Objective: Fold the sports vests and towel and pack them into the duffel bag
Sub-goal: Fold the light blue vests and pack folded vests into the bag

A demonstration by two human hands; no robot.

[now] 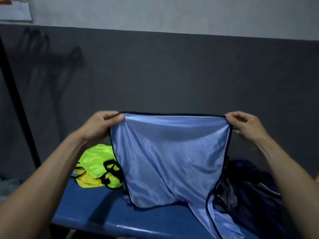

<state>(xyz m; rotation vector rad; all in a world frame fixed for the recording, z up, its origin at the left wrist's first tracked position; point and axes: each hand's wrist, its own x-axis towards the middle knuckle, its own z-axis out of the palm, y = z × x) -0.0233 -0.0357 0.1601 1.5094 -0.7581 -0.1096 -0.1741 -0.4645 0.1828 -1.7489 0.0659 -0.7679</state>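
Note:
A light blue mesh sports vest (170,159) with black trim hangs stretched in the air above the bench. My left hand (101,125) pinches its upper left corner. My right hand (245,125) pinches its upper right corner. The vest's lower end droops onto the blue bench (96,211). Behind it on the left lies a pile of neon yellow-green vests (96,166) with black trim. A dark navy duffel bag (255,192) sits on the right end of the bench, partly hidden by the blue vest.
A dark grey wall (155,69) stands directly behind the bench. A black pole (19,107) slants down at the left. The bench's front edge runs near the bottom of the view.

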